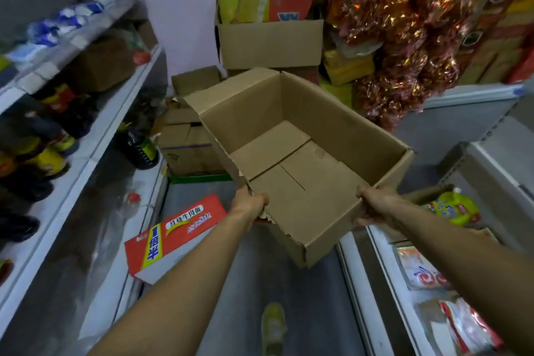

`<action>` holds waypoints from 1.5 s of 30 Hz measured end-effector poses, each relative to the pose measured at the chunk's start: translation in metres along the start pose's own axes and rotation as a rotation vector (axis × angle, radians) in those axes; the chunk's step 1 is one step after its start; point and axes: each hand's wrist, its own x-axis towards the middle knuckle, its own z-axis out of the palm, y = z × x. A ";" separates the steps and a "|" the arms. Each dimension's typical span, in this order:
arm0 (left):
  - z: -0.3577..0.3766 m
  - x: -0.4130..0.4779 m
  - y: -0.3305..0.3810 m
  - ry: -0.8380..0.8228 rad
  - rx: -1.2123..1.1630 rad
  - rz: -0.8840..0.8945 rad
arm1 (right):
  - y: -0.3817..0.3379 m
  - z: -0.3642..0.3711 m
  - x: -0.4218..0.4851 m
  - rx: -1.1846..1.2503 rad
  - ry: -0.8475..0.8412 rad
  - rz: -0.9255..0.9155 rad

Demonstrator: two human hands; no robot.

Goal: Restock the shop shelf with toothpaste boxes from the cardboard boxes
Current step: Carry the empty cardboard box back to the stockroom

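An open brown cardboard box hangs in the air over the aisle, tilted, with nothing inside it. My left hand grips its near left corner at the torn rim. My right hand grips the near right edge, fingers curled under the wall. No toothpaste boxes show in this view. The shop shelf runs along the left, holding dark bottles and blue-white packs.
A flattened red noodle carton lies on the floor at the left. More cardboard boxes are stacked at the aisle's end beside shiny red-gold foil decorations. A glass-topped freezer runs along the right. My yellow shoe stands on the grey floor.
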 end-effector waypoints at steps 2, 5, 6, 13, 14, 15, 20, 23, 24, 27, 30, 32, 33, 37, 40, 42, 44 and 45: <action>0.005 0.054 0.009 -0.026 0.010 -0.013 | -0.019 0.016 0.044 0.014 -0.006 0.038; 0.014 0.126 0.017 -0.037 0.077 -0.021 | -0.034 0.040 0.109 0.052 0.001 0.109; 0.015 0.137 0.017 -0.044 0.082 -0.036 | -0.034 0.044 0.120 0.053 0.013 0.103; 0.032 0.257 -0.002 -0.131 0.208 -0.173 | -0.034 0.088 0.234 0.087 0.009 0.167; 0.036 0.270 -0.006 -0.133 0.203 -0.184 | -0.034 0.092 0.249 0.085 0.007 0.172; 0.041 0.280 -0.009 -0.131 0.198 -0.197 | -0.031 0.095 0.264 0.080 0.005 0.178; 0.061 0.318 -0.037 -0.113 0.205 -0.255 | -0.014 0.109 0.311 0.086 0.001 0.242; 0.070 0.326 -0.055 -0.107 0.165 -0.286 | -0.002 0.113 0.327 0.062 0.002 0.289; 0.072 0.329 -0.061 -0.100 0.149 -0.301 | 0.003 0.115 0.330 0.062 -0.001 0.302; 0.073 0.342 -0.087 -0.109 0.105 -0.345 | 0.017 0.118 0.333 0.118 -0.012 0.312; 0.072 0.344 -0.087 -0.109 0.090 -0.320 | 0.019 0.121 0.335 0.157 0.003 0.285; 0.072 0.351 -0.089 -0.093 0.068 -0.283 | 0.016 0.122 0.339 0.173 0.019 0.269; 0.073 0.354 -0.087 -0.080 0.070 -0.264 | 0.014 0.123 0.343 0.180 0.022 0.259; 0.077 0.366 -0.077 -0.042 0.100 -0.208 | 0.012 0.130 0.365 0.201 0.032 0.217; 0.080 0.384 -0.082 -0.031 0.120 -0.206 | 0.012 0.139 0.382 0.194 0.024 0.227; 0.081 0.392 -0.085 -0.024 0.151 -0.215 | 0.013 0.144 0.388 0.174 0.003 0.265; 0.084 0.396 -0.087 -0.016 0.175 -0.233 | 0.016 0.147 0.392 0.137 0.013 0.295; 0.085 0.397 -0.088 -0.010 0.171 -0.242 | 0.019 0.147 0.393 0.120 0.025 0.301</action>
